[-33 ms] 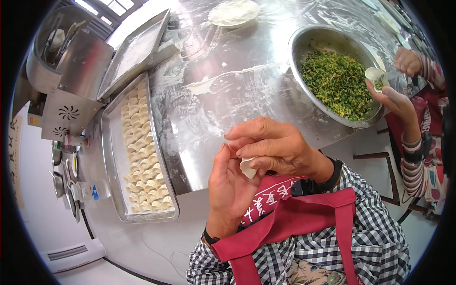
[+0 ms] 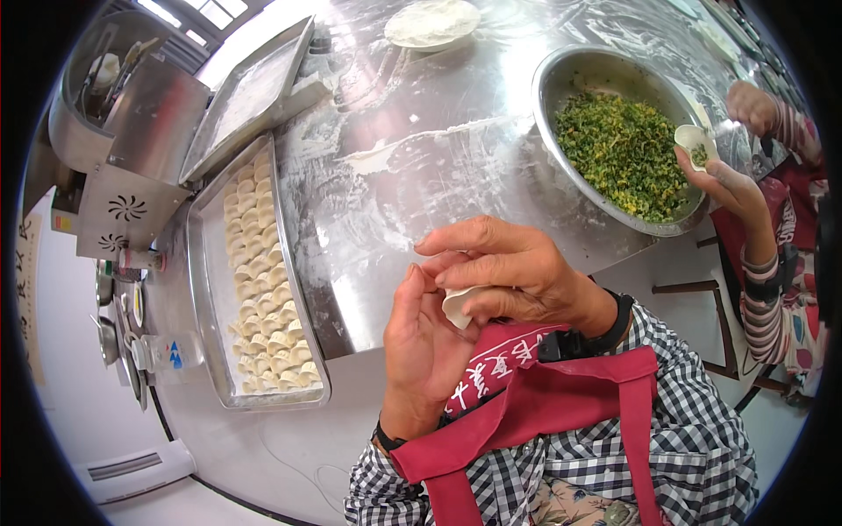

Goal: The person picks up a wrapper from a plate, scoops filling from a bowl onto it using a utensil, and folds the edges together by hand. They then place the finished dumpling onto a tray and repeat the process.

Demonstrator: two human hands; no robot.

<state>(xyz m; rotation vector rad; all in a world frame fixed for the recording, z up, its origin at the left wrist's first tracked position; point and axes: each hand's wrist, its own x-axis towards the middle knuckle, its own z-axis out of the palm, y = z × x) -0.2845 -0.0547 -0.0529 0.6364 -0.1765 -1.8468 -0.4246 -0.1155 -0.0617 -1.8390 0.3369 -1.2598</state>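
A pale dumpling (image 2: 457, 309) is held between my two hands, in front of my red apron. My right hand (image 2: 526, 267) arches over it, with thumb and fingers closed on its edge. From the left, my left hand (image 2: 425, 346) supports it, palm turned up and thumb raised; its fingers are partly hidden behind the right hand. Only one side of the folded wrapper shows. On my left, a metal tray (image 2: 317, 373) holds rows of shaped dumplings (image 2: 267, 289). To the right stands a large steel bowl (image 2: 545, 110) of chopped green and yellow filling (image 2: 618, 153).
A second metal tray (image 2: 241, 105) sits behind the first. A plate of white flour (image 2: 431, 24) is at the far side of the floury steel table (image 2: 377, 210). At right, a co-worker's hand (image 2: 732, 188) holds an open wrapper (image 2: 695, 145). A metal machine (image 2: 132, 202) stands far left.
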